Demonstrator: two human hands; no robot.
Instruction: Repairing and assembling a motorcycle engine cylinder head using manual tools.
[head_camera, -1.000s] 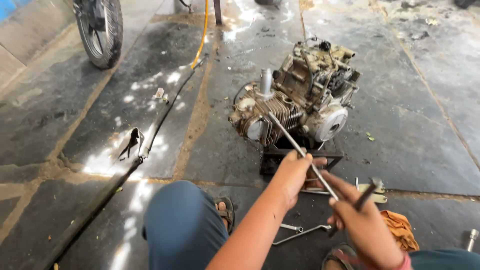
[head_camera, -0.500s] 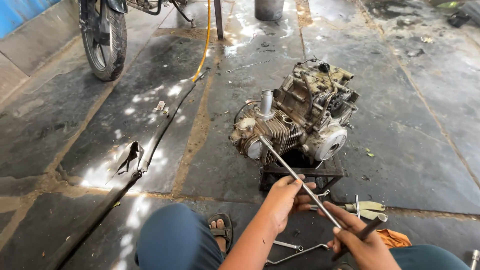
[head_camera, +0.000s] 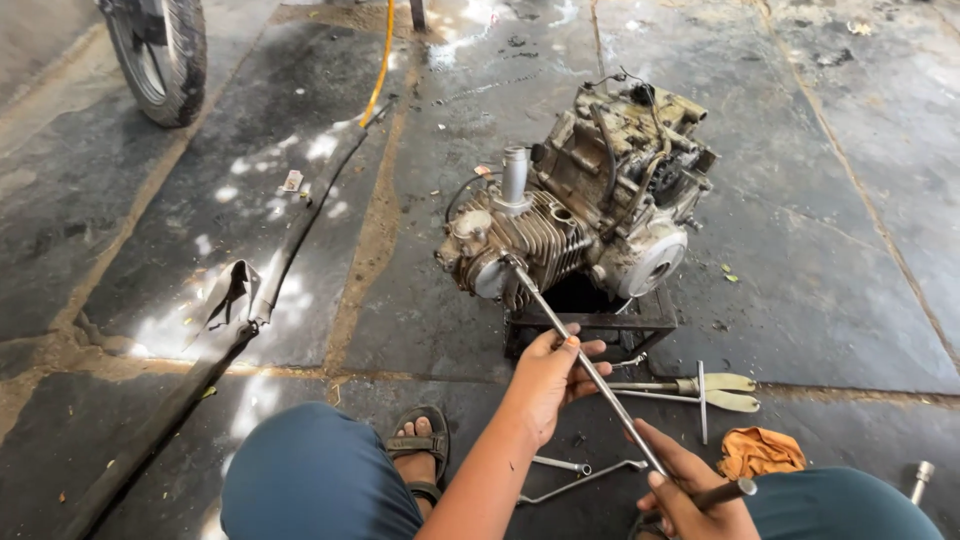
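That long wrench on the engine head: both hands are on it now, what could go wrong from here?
1. The long T-handle wrench meets the engine at a slant, so its tip may slip off the fastener.
2. The engine sits on a small metal stand; hard turning might rock or tip it.
3. If it slips, the left hand on the shaft and right hand at the handle could jerk toward the loose tools on the floor.

one view only, my head cam, worn high and tilted down and forward over the knees. the engine (head_camera: 590, 215) sits just above centre, near, within arm's reach. a motorcycle wheel (head_camera: 160, 55) is far up-left of the engine, cropped by the frame edge. no second view to overlap.
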